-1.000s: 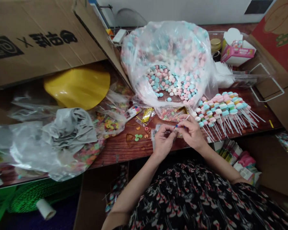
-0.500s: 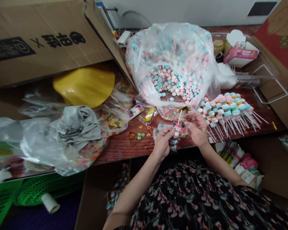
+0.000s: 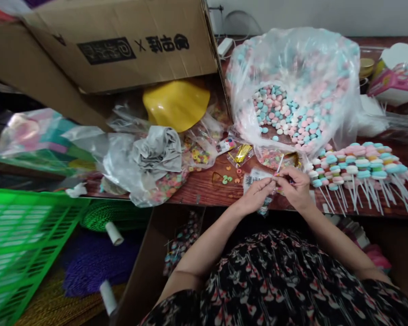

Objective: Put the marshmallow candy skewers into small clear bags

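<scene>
Left hand (image 3: 256, 194), right hand (image 3: 294, 188), pinched together, thin white stick (image 3: 280, 163)

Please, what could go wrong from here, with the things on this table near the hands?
The candy skewers lie close to the right hand and reach the table edge, so a small move could perhaps knock them off. The big open plastic bag of pastel candies is piled high and might slump and spill. Loose ring candies lie bare on the wooden table, so they could get dirty or fall into the cardboard box below.
</scene>
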The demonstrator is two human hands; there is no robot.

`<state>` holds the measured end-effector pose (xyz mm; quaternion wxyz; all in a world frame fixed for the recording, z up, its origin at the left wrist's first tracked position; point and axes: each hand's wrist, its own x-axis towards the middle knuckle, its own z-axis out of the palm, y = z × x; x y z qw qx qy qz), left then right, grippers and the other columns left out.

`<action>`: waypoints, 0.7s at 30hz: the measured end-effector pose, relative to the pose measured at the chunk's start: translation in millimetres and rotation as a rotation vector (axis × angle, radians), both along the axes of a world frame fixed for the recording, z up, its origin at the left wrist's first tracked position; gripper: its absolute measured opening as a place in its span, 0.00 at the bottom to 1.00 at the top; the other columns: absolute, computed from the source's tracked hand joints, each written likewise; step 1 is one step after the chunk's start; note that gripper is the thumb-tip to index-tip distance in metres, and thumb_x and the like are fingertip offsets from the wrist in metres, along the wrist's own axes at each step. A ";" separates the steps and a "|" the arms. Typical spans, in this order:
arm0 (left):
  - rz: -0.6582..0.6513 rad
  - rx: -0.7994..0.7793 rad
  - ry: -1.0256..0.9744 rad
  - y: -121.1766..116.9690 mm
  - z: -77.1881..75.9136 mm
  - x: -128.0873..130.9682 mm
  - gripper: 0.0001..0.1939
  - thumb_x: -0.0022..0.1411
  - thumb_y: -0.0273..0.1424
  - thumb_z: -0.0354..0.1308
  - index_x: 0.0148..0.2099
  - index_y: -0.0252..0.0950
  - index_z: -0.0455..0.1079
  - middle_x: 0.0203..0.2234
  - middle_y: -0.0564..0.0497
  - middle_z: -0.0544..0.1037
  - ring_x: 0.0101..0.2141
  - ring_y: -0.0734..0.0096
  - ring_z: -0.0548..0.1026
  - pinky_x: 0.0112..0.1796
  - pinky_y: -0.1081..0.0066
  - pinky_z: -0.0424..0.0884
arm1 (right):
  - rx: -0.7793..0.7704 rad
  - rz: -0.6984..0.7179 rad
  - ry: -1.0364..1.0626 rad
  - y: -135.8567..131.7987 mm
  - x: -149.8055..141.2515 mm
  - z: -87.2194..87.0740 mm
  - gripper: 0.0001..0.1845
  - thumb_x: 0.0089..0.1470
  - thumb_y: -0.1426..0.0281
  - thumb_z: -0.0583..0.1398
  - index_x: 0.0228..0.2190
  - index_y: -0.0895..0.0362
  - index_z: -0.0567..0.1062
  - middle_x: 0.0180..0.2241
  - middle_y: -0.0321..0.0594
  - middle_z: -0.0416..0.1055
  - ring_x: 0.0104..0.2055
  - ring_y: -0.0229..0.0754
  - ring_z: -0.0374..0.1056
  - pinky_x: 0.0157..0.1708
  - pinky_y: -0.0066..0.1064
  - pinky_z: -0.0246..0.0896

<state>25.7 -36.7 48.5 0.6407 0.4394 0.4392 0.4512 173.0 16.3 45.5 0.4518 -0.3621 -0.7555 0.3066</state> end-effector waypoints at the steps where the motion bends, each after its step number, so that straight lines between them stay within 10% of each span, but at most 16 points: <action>1: 0.004 -0.060 -0.063 -1.5 -1.0 -3.5 0.22 0.57 0.49 0.59 0.29 0.34 0.65 0.21 0.56 0.62 0.24 0.79 0.60 0.27 0.76 0.59 | 0.010 0.009 -0.005 2.3 -2.1 1.0 0.03 0.54 0.73 0.60 0.28 0.54 0.72 0.26 0.33 0.66 0.28 0.37 0.61 0.31 0.31 0.58; 7: -0.024 -0.236 -0.252 -12.0 -3.2 -31.8 0.19 0.54 0.44 0.65 0.27 0.34 0.65 0.19 0.55 0.65 0.21 0.77 0.67 0.26 0.75 0.64 | 0.323 0.306 -0.396 12.9 2.7 22.9 0.16 0.55 0.72 0.60 0.43 0.41 0.76 0.57 0.35 0.66 0.60 0.52 0.55 0.59 0.52 0.44; 13: -0.284 -0.199 -0.100 -29.8 0.2 -47.5 0.19 0.60 0.45 0.59 0.27 0.34 0.68 0.21 0.50 0.71 0.20 0.76 0.68 0.23 0.75 0.64 | 0.369 0.643 -0.606 11.4 -0.4 24.4 0.12 0.58 0.75 0.54 0.34 0.51 0.76 0.39 0.39 0.75 0.52 0.49 0.61 0.53 0.50 0.44; 18: 0.128 0.264 0.600 -54.4 -4.3 -46.0 0.05 0.61 0.32 0.58 0.34 0.39 0.75 0.28 0.48 0.75 0.30 0.68 0.72 0.37 0.69 0.69 | 0.110 0.602 -0.689 -4.3 -22.9 5.1 0.11 0.55 0.76 0.56 0.23 0.57 0.72 0.26 0.38 0.71 0.34 0.41 0.61 0.38 0.36 0.50; 21: 0.267 0.284 0.735 -71.5 -10.8 -58.3 0.06 0.60 0.29 0.58 0.33 0.40 0.77 0.27 0.48 0.75 0.30 0.68 0.72 0.39 0.69 0.68 | 0.007 0.598 -0.582 -1.1 -42.5 -0.2 0.13 0.59 0.74 0.56 0.23 0.56 0.73 0.25 0.37 0.71 0.34 0.40 0.61 0.36 0.33 0.50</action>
